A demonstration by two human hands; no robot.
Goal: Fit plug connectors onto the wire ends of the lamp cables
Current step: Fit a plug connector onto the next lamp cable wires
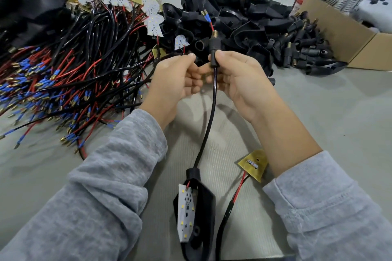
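Grey bench surface serves as the work area, with a ribbed mat at its centre. A heap of unfinished lamp cables, red and black with blue-sleeved brass terminals, lies to the left. A pile of black lamp housings sits behind the hands, and loose black plug connectors spill from a cardboard box at the right.

Step in hand: one plug connector is threaded over the black lamp cable. The right hand pinches the lower end of this connector between thumb and forefinger. Two blue-sleeved wire ends with brass tips project above the connector's brass spring collar. The left hand is curled, its fingertips meeting beside the connector; whether it grips the cable or a thin wire cannot be told. The cable runs down to a black housing holding a white LED board, resting on the mat. A second cable with a yellow circuit board lies just beside it, under the right forearm.

Judgement: the connector appears to be on the cable but not yet seated. The next move probably calls for steadying the cable with the left hand while the connector is slid along to its final position, keeping both terminals free of the collar.
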